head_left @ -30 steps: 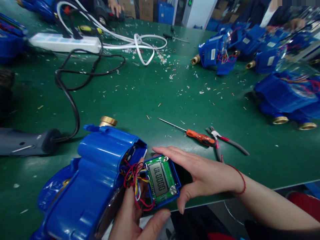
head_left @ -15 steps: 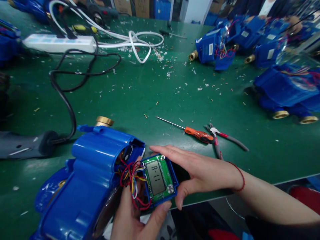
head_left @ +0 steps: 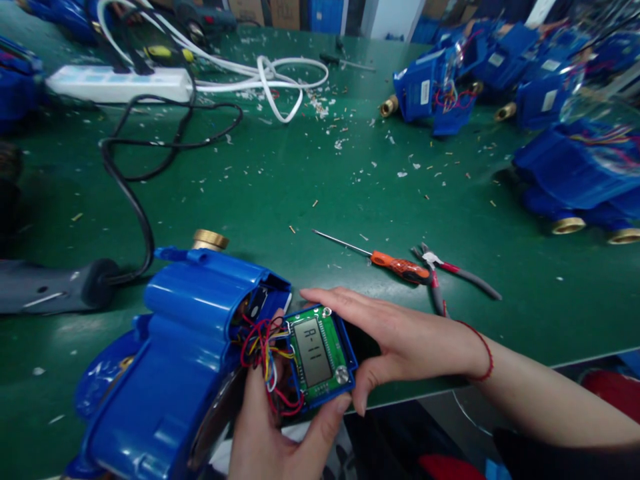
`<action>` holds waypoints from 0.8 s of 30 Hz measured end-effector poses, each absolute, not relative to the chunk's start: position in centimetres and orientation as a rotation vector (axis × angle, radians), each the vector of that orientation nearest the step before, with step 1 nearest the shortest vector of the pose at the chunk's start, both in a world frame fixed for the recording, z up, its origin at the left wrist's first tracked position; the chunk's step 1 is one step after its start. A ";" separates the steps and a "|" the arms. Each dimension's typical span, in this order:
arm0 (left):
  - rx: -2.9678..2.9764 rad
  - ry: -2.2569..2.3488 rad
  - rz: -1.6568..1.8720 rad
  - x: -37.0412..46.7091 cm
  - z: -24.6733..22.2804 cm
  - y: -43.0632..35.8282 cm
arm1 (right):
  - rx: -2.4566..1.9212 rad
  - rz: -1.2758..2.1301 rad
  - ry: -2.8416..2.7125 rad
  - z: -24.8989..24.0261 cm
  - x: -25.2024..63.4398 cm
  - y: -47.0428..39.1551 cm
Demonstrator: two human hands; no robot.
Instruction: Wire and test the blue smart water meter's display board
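A display module (head_left: 313, 353), a green circuit board with a lit LCD in a blue housing, sits between my hands. My left hand (head_left: 280, 427) holds it from below and the left, thumb on the lower edge. My right hand (head_left: 395, 333) is closed loosely around its right side, fingers along the top edge and thumb by the lower right corner. Red, yellow, white and black wires (head_left: 263, 347) run from the module toward the opening of a blue water meter (head_left: 165, 373) with a brass fitting (head_left: 210, 239). Some of my left fingers are hidden behind the wires and module.
Beyond my right hand lie an orange-handled screwdriver (head_left: 400, 267) and cutting pliers (head_left: 436, 267). A grey corded tool (head_left: 55, 287) is at left, below a white power strip (head_left: 125, 85). Several blue meters (head_left: 585, 163) stand at right. Small scraps dot the green table (head_left: 280, 167).
The view has shifted very slightly. Both hands keep their positions around the module, and the display shows the same characters.
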State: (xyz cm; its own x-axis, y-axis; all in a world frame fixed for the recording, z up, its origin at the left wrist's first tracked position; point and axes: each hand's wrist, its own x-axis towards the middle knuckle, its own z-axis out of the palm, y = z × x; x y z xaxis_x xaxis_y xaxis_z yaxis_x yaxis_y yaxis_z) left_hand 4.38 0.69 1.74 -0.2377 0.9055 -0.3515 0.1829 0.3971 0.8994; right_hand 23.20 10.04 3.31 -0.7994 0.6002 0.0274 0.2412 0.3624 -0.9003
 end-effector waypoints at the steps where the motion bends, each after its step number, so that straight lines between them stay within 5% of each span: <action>1: 0.962 1.686 0.934 4.4 1.8 0.7 | -0.739 1.412 -2.280 3.3 23.2 10.0; 24: 0.808 1.370 0.882 3.3 2.7 -0.3 | -0.724 1.332 -2.337 3.2 23.3 10.1</action>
